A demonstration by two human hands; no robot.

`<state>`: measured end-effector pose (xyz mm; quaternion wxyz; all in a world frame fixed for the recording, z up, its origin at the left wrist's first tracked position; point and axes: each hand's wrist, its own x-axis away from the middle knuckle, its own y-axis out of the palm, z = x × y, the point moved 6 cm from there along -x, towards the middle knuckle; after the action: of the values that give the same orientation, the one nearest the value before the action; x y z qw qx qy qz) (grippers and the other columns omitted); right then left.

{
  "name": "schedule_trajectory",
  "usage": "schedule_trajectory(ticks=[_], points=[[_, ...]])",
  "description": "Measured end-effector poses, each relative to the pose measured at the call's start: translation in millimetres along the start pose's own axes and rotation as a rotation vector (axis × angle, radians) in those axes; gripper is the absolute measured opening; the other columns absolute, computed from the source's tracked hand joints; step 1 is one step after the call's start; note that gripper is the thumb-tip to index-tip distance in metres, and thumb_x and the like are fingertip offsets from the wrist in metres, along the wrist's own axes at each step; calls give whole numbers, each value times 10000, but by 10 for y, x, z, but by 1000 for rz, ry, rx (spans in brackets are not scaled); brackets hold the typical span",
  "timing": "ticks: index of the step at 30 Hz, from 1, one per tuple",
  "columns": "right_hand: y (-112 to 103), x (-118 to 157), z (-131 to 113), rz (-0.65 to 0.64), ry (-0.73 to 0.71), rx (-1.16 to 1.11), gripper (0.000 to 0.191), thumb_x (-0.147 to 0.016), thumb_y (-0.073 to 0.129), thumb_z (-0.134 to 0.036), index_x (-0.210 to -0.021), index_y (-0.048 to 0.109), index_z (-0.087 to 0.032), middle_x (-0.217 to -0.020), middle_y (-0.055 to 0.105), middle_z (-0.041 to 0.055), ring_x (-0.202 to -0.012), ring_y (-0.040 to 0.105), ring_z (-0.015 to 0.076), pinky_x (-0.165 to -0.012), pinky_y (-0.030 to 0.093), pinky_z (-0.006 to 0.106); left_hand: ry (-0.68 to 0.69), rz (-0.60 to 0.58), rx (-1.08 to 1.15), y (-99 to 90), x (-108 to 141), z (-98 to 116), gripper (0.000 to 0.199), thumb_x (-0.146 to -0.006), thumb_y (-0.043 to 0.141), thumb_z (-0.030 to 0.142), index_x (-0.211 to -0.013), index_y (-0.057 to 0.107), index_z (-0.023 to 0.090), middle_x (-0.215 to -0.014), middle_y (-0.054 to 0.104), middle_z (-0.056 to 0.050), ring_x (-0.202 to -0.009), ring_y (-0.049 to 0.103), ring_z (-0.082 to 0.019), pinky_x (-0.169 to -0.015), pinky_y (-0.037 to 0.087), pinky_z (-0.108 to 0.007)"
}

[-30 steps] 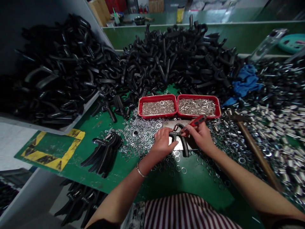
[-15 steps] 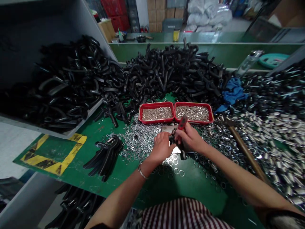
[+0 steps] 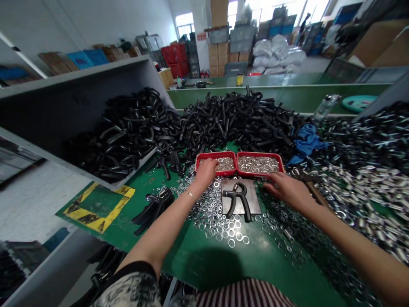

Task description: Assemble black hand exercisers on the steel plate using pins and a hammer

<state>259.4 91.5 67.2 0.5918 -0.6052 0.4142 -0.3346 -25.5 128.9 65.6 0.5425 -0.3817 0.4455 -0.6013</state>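
My left hand [image 3: 207, 170] dips into the left red tray [image 3: 235, 173], which holds small metal rings; its fingers are curled together, and what they pinch is hidden. My right hand [image 3: 287, 188] hovers by the front right corner of the right red tray [image 3: 260, 175], full of small silvery pins. Its fingers are apart, and I see nothing in them. Between my hands, a black two-legged hand grip [image 3: 246, 204] lies untouched on a square metal plate [image 3: 254, 205]. Small metal pieces sit at its upper end.
Loose washers [image 3: 226, 234] spread around the plate. A bundle of black grips [image 3: 153, 211] lies left. Heaped black handles [image 3: 236, 115] fill the back and a grey bin [image 3: 156, 85]. On the right are a hammer [image 3: 316, 194], a blue cloth [image 3: 307, 140] and silver cylinders [image 3: 367, 196].
Both hands have left the black grip, which now lies on the plate. My left hand moved to the left tray, my right hand rightward. The red-handled tool is out of sight. The view tilted up.
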Motion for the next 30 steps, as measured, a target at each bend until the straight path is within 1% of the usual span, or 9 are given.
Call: schedule_trajectory(ticks=[3,6,8,11,15,17,23,27,30], points=[[-99,-536,-493,4,-122,19,268,-997,471,-320,-1023,682,-157,-1034,694,134,-905,658,245,-702,470,317,-108,-113,-103,-6,-322,-189,251,-919,522,115,-1049,733,78,-1091,709,-215,-1055,671,-282,-936,496,-358],[-99,-1108,-953,0,-273,79,253,-974,498,-244,-939,722,-132,-1014,705,152,-998,616,261,-828,457,337,-150,-149,-148,82,-443,-276,241,-900,519,74,-992,738,37,-993,731,-242,-979,708,-286,-861,528,-339],[-35,-1413,-1141,-20,-340,87,221,-943,546,-225,-915,743,-128,-1011,721,148,-1020,599,261,-891,435,338,-167,-135,-177,133,-442,-296,279,-923,472,71,-1026,728,30,-1032,727,-251,-1008,709,-285,-870,535,-337],[152,-1698,-1261,-80,-392,109,198,-897,582,-174,-910,767,-104,-995,740,172,-1038,588,279,-910,419,354,-182,-100,-211,163,-400,-285,323,-956,413,85,-1083,705,32,-1079,716,-253,-1053,702,-281,-906,539,-350],[389,-1826,-1224,-123,-369,128,218,-872,575,-123,-948,771,-67,-1004,745,210,-1084,571,319,-902,414,374,-227,-36,-257,135,-383,-259,384,-986,340,97,-1229,629,24,-1163,675,-273,-1108,686,-289,-927,547,-383],[442,-1828,-1186,-115,-354,119,231,-886,564,-136,-976,765,-67,-1029,742,212,-1096,564,323,-902,410,375,-254,-26,-276,134,-405,-252,398,-986,327,90,-1227,635,16,-1202,651,-290,-1124,680,-309,-919,554,-394],[457,-1774,-1123,-55,-297,43,228,-914,588,-233,-996,737,-82,-1079,728,207,-1089,566,336,-902,398,400,-291,-58,-289,175,-459,-232,375,-958,367,46,-1128,698,-5,-1100,695,-288,-1070,704,-335,-868,574,-386],[475,-1752,-1101,0,-269,-38,231,-934,565,-224,-1023,706,-63,-1092,713,218,-1083,574,331,-916,389,409,-268,-27,-268,177,-415,-217,389,-962,335,33,-1115,691,-13,-1107,698,-284,-1077,699,-339,-881,566,-416],[461,-1771,-1092,38,-252,-112,191,-923,572,-195,-995,698,-70,-1070,711,207,-1068,585,318,-926,391,409,-234,17,-232,180,-399,-208,383,-972,323,37,-1148,660,-11,-1115,700,-266,-1091,692,-318,-902,553,-399]])
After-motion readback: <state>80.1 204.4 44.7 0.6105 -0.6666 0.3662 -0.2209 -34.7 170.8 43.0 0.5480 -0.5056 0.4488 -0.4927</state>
